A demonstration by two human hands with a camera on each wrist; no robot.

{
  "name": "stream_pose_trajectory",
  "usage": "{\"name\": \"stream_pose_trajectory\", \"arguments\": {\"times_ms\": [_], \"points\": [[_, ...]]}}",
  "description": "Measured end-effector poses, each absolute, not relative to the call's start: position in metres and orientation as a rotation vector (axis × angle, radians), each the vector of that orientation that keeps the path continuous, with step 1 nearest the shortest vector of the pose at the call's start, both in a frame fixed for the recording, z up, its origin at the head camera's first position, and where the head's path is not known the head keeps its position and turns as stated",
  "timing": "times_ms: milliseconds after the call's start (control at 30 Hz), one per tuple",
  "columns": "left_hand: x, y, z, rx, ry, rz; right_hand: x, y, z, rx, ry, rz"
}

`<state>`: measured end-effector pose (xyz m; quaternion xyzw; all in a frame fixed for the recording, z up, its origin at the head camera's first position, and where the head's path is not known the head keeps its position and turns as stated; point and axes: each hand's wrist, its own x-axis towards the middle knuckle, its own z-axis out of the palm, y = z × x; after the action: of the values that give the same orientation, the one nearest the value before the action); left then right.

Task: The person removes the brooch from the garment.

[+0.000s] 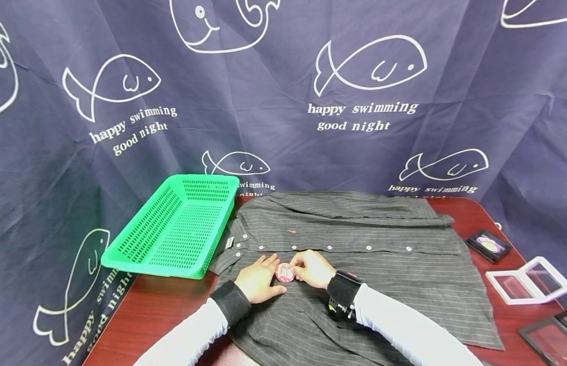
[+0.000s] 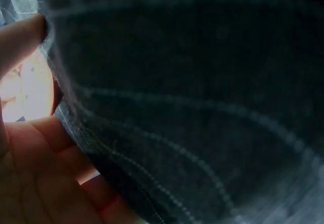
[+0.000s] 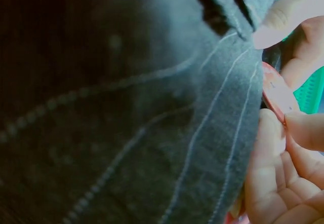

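A dark grey pinstriped shirt (image 1: 393,290) lies spread on the table, its row of white buttons running across. On its chest area is a round red pin badge (image 1: 284,273) with a pale printed design. My right hand (image 1: 312,269) pinches the badge's right edge between thumb and finger, also plain in the right wrist view, where the badge (image 3: 278,91) stands tilted against the cloth. My left hand (image 1: 257,280) rests on the shirt left of the badge, fingers extended and thumb apart. In the left wrist view the badge is washed out by glare, and dark cloth fills most of the frame.
A green perforated basket (image 1: 174,265) stands at the table's left. Along the right side are a small black case (image 1: 489,246) with a round purple-and-yellow item, an unfolded white frame case (image 1: 528,279) and a dark frame (image 1: 550,338). A fish-print curtain (image 1: 283,112) hangs behind.
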<state>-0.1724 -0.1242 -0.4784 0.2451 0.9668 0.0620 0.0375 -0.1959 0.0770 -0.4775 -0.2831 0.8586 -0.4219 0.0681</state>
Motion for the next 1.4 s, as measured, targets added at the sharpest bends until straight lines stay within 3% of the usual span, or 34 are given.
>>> {"name": "stream_pose_trajectory", "arguments": {"times_ms": [700,1400], "points": [[-0.170,-0.122,-0.477,0.749,2.988,0.182,-0.191,0.080,-0.470,-0.756,2.455,-1.354],[-0.173,-0.122,-0.480,0.701,2.956,0.156,-0.192,0.113,-0.458,-0.693,2.364,-1.601]]}}
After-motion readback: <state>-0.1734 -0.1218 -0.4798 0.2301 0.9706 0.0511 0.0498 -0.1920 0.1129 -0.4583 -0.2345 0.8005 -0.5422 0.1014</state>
